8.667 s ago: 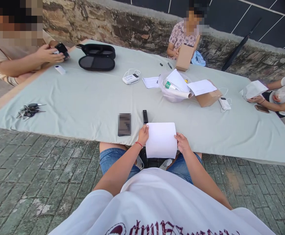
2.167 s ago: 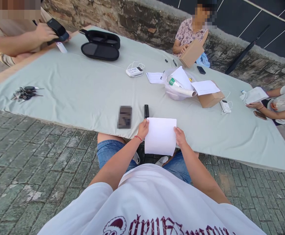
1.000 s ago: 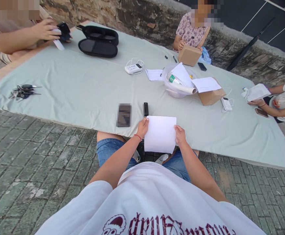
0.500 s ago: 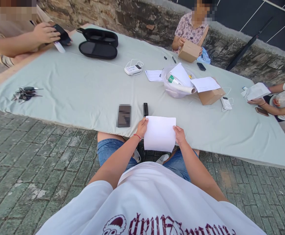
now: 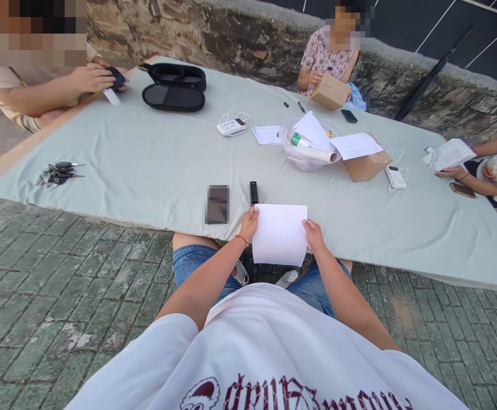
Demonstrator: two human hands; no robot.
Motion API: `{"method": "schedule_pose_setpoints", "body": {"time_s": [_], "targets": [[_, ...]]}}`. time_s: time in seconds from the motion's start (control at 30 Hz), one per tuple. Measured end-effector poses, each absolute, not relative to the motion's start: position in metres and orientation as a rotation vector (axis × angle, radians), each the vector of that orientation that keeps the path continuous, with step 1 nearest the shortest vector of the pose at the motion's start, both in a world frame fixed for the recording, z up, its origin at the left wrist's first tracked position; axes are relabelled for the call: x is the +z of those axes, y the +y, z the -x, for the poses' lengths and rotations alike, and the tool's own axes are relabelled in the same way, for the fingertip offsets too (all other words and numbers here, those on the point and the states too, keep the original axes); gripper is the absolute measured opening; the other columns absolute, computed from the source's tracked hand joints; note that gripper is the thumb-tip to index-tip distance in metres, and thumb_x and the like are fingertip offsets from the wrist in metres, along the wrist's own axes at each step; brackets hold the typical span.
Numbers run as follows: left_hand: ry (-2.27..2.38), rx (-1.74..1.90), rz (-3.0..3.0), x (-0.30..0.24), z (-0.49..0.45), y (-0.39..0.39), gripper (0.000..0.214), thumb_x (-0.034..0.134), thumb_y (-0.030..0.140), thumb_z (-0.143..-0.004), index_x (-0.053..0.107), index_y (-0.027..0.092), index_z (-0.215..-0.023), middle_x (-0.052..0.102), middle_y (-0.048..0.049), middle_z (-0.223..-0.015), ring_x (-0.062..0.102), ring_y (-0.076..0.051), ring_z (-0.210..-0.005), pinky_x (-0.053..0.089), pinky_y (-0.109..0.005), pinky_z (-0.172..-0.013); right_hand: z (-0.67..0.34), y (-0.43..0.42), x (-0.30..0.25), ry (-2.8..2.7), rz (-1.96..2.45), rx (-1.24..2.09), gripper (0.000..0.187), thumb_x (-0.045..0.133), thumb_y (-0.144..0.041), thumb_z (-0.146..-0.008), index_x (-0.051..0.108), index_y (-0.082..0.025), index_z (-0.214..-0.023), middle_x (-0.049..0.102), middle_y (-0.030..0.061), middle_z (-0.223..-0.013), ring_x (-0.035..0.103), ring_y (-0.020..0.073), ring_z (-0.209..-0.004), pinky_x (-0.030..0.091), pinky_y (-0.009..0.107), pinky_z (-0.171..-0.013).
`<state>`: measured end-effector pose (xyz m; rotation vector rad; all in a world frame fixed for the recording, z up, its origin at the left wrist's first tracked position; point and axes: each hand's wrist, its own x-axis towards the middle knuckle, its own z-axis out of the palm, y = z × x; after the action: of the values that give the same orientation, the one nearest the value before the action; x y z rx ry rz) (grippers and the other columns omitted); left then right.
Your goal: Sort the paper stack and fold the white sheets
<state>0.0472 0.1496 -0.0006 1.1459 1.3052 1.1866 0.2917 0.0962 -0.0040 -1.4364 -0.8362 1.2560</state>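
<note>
A white sheet of paper (image 5: 280, 234) is held by its two sides at the table's near edge, above my lap. My left hand (image 5: 249, 222) pinches its left edge near the upper corner. On the opposite edge, my right hand (image 5: 313, 233) grips it with the thumb on top. No writing shows on the side facing me. Just beyond my left hand lies a small black device (image 5: 253, 192). A dark flat item (image 5: 218, 204), blurred out, rests to the left of it.
Across the pale cloth-covered table (image 5: 154, 165) are keys (image 5: 61, 173), an open black case (image 5: 174, 97), a white power bank (image 5: 232, 126), a plastic basin (image 5: 304, 163) with papers and a bottle, and a cardboard box (image 5: 366, 167). Three other people sit around it.
My view has shifted slightly, while both hands keep the paper in nearly the same place. The person at the left has moved their hands and the dark object in them a little.
</note>
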Motion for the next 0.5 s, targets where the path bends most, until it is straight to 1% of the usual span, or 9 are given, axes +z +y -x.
{"method": "schedule_pose_setpoints", "body": {"time_s": [0.17, 0.27, 0.4, 0.5], "targets": [[1.293, 1.182, -1.126, 0.000, -0.048, 0.149, 0.041, 0.050, 0.058, -0.086, 0.060, 0.018, -0.086, 0.060, -0.0036, -0.083, 0.054, -0.019, -0.083, 0.042, -0.032, -0.084, -0.293, 0.098, -0.005, -0.840, 1.411, 1.286, 0.044, 0.066, -0.060, -0.072, 0.064, -0.019, -0.086, 0.070, 0.0031, -0.083, 0.062, 0.0194, -0.075, 0.049, 0.032, -0.072], [1.254, 1.166, -0.986, 0.003, -0.047, 0.149, 0.040, 0.055, 0.057, -0.084, 0.061, 0.017, -0.088, 0.063, -0.0045, -0.088, 0.056, -0.020, -0.089, 0.043, -0.032, -0.087, -0.293, 0.099, -0.004, -0.847, 1.403, 1.296, 0.044, 0.065, -0.060, -0.073, 0.065, -0.019, -0.089, 0.070, 0.0032, -0.084, 0.062, 0.0198, -0.075, 0.050, 0.033, -0.073], [1.087, 1.078, -0.723, 0.009, -0.042, 0.152, 0.036, 0.062, 0.050, -0.082, 0.061, 0.017, -0.097, 0.067, -0.0059, -0.091, 0.061, -0.021, -0.092, 0.047, -0.034, -0.087, -0.292, 0.098, -0.003, -0.834, 1.383, 1.314, 0.043, 0.065, -0.058, -0.074, 0.065, -0.020, -0.093, 0.071, 0.0041, -0.089, 0.064, 0.0205, -0.079, 0.050, 0.034, -0.076], [0.903, 1.007, -0.585, 0.010, -0.037, 0.156, 0.032, 0.067, 0.041, -0.079, 0.060, 0.016, -0.099, 0.069, -0.0067, -0.089, 0.065, -0.021, -0.091, 0.050, -0.037, -0.087, -0.292, 0.097, -0.002, -0.856, 1.395, 1.301, 0.044, 0.064, -0.059, -0.074, 0.065, -0.020, -0.094, 0.071, 0.0036, -0.087, 0.063, 0.0208, -0.078, 0.050, 0.034, -0.075]]}}
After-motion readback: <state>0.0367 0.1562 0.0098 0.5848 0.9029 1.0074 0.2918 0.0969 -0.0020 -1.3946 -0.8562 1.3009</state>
